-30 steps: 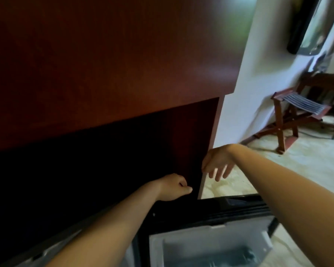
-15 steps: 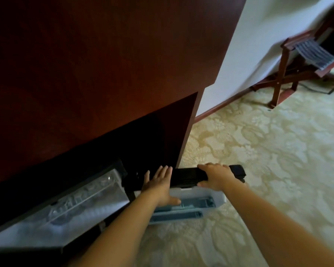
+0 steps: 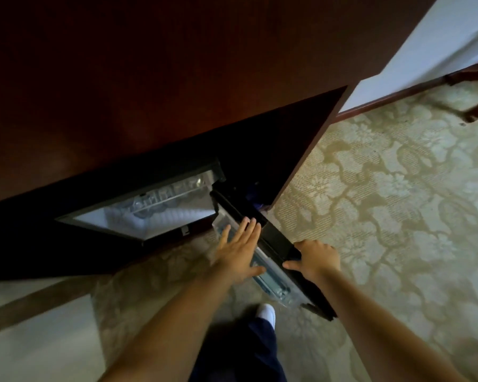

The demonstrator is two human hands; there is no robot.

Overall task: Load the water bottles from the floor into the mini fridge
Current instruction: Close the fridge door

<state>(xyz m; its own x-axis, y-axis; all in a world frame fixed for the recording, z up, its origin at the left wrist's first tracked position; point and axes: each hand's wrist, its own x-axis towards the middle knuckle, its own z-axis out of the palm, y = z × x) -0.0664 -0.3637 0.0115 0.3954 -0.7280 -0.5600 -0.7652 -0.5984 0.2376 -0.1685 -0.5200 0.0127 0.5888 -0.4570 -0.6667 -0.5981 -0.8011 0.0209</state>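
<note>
Plainly, the step in hand is getting the fridge door swung wide enough to load, inside the dark wooden cabinet (image 3: 177, 78) that fills the upper part of the view above the patterned carpet (image 3: 398, 216). The mini fridge (image 3: 174, 220) sits low in the cabinet's recess, its lit interior showing. The fridge door (image 3: 275, 237) stands out over the floor towards the person. The right grip (image 3: 315, 257) curls over the door's dark top edge, fingers on the outer face and thumb on the inner side. The left grip (image 3: 238, 252) lies spread and flat, fingers straight, pressing the door's pale inner lining just above the door shelf (image 3: 271, 282). To do this well, I would let the right grip steer the swing and use the left only to steady it, keeping the fingertips away from the hinge side near the cabinet wall. The door should end up fully wide and left to rest, so both hands are free. The white shoe (image 3: 267, 312) stands close under the door's free end and should stay out of its arc. No water bottles show on the visible carpet; clear rounded shapes on the fridge's rack (image 3: 166, 198) may be bottles, but I cannot tell.
</note>
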